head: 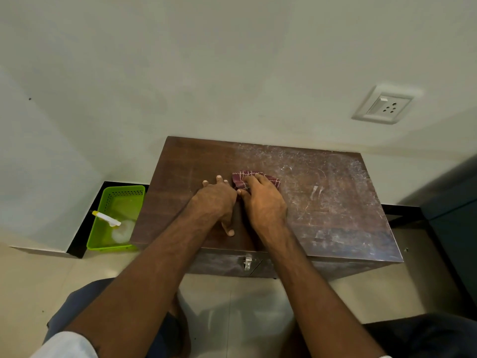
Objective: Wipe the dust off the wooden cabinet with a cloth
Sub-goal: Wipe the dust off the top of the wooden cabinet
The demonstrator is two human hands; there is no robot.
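Observation:
A low dark wooden cabinet (322, 202) stands against the wall. Its left part looks clean, while white dust streaks cover the right part. A folded maroon cloth (241, 180) with pale stitching lies near the middle of the top. My right hand (263, 202) lies over the cloth, fingers bent onto it and pressing it down. My left hand (216, 200) rests flat on the wood just left of the cloth, fingers spread, thumb pointing toward me. The two hands nearly touch.
A green plastic basket (121, 195) sits on the floor left of the cabinet, holding a white spray bottle (113, 222). A wall socket (387, 105) is at upper right. A metal latch (248, 262) is on the cabinet front. Dark furniture (451, 215) stands at right.

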